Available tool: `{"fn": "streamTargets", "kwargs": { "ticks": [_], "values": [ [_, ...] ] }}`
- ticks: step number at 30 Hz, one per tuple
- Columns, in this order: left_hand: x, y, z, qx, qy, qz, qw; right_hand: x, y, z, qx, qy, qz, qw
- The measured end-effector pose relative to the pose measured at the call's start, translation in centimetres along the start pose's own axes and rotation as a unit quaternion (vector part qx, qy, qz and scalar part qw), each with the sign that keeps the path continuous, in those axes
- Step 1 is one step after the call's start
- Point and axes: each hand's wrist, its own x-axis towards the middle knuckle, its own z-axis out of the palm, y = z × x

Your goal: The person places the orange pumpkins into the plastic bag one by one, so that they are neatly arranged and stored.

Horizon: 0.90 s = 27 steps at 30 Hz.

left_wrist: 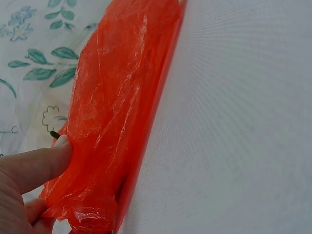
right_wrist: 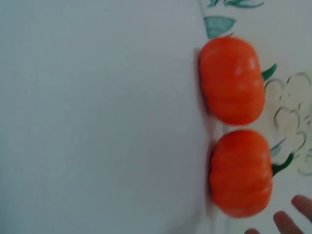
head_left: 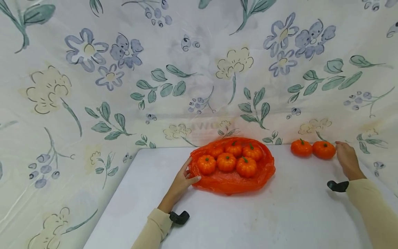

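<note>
An orange-red plastic bag (head_left: pixel 230 185) lies spread open on the table, with several small orange pumpkins (head_left: pixel 226 162) inside it. My left hand (head_left: pixel 181 180) grips the bag's left edge; in the left wrist view the thumb (left_wrist: pixel 46 163) lies against the plastic film (left_wrist: pixel 109 112) and the other fingers are partly hidden behind it. At the far right, two more pumpkins with green stems sit side by side, one on the left (head_left: pixel 301 148) and one on the right (head_left: pixel 324 150). Beside the right one is my right hand (head_left: pixel 347 157), its spread fingertips (right_wrist: pixel 287 222) just off it, holding nothing.
A white table (head_left: pixel 248 221) carries everything. Behind it hangs a floral sheet (head_left: pixel 199 69), which meets the table's back edge close to the two loose pumpkins. Black wrist straps (head_left: pixel 179 218) stick out at both wrists.
</note>
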Motion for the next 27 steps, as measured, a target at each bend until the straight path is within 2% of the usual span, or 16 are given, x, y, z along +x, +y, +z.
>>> {"fn": "streamTargets", "kwargs": {
  "ticks": [5, 13, 21, 27],
  "values": [
    [-0.3, -0.1, -0.1, -0.003, 0.005, 0.004, 1.0, 0.5, 1.1, -0.1, -0.003, -0.059, -0.003, 0.998],
    [-0.5, 0.2, -0.3, 0.0, 0.004, 0.008, 1.0, 1.4, 2.2, 0.0, -0.021, -0.1, -0.024, 0.994],
    [-0.3, 0.6, -0.6, 0.008, 0.01, 0.016, 0.9998, 2.2, 2.2, 1.2, -0.013, -0.093, -0.038, 0.995],
    [-0.5, 0.3, -0.1, 0.011, 0.001, 0.0, 0.9999, 1.8, 2.7, 1.2, -0.029, -0.082, -0.033, 0.996]
  ]
}}
